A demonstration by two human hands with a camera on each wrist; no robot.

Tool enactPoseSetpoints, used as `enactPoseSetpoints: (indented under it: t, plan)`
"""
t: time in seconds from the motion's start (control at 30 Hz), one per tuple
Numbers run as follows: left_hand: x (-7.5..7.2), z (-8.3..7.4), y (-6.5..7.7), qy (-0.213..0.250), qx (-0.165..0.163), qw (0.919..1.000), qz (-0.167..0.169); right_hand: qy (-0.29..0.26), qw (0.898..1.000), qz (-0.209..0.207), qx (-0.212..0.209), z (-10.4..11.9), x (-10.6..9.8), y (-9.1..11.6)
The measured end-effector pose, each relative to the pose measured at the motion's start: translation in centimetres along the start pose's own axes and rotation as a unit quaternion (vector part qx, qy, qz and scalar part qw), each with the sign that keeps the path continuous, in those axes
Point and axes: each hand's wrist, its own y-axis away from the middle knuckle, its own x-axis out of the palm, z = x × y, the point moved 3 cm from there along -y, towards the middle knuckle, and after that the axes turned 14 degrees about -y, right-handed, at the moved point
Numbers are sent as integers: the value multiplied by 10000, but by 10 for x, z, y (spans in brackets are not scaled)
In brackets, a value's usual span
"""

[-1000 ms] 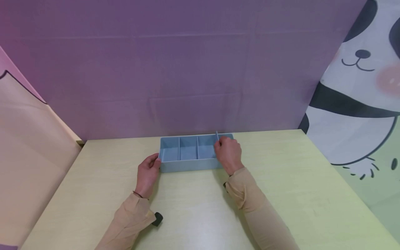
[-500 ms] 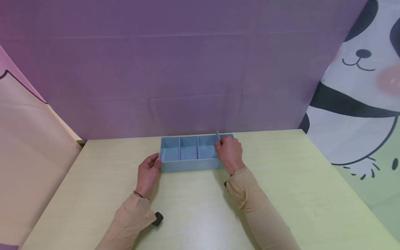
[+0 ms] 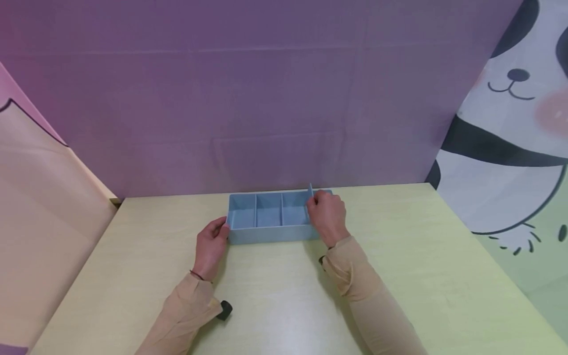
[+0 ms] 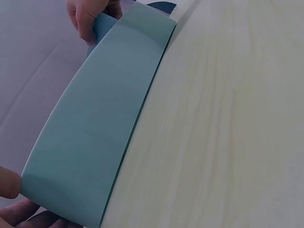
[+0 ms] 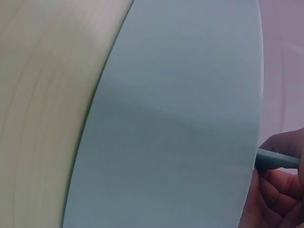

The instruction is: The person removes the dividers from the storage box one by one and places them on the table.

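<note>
A light blue storage box [image 3: 268, 234] with upright dividers stands on the table in the head view. At its left end my left hand [image 3: 210, 249] holds the corner, thumb by the front edge and fingers along the end wall. My right hand [image 3: 327, 217] reaches over the front wall near the right end and pinches a thin blue divider [image 3: 310, 188]. The divider's top sticks up above the box rim; its lower part is hidden by the hand and box. In the right wrist view the divider [image 5: 280, 158] shows between thumb and fingers.
The pale wooden table [image 3: 275, 301] ends at a purple backdrop [image 3: 275, 108] just behind the box. A printed panda sheet [image 3: 501, 192] hangs at the right, and a beige panel [image 3: 49, 207] borders the left side.
The divider in my right hand has risen slightly above the rim, the hand moving a little up with it. My left hand stays at the box's left end.
</note>
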Motion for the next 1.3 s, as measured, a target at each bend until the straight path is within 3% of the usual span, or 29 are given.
enactPoseSetpoints:
  t: [0.1, 0.17, 0.33, 0.67, 0.83, 1.03, 1.3]
  plan:
    - [4, 12, -8, -54, 161, 9998, -37, 15, 10000, -54, -31, 0, -1, -1]
    - [4, 12, -7, -72, 186, 9998, -97, -13, 10000, -75, -42, 1, -2, -1]
    - [-3, -12, 8, 116, -92, 9999, 59, -76, 9999, -72, 2, -1, -3, -2]
    - [-5, -14, 9, 106, -131, 9998, 111, -105, 9999, -112, 23, -1, -4, -3]
    - [-2, -8, 6, 55, -44, 10000, -23, -107, 9998, -195, -2, 1, -4, -3]
    - [3, 10, -7, -64, 161, 9998, -28, -129, 9997, -206, -30, 1, -6, -4]
    - [-4, -12, 7, 103, -153, 9998, 114, -127, 9995, -265, -87, 2, -6, -4]
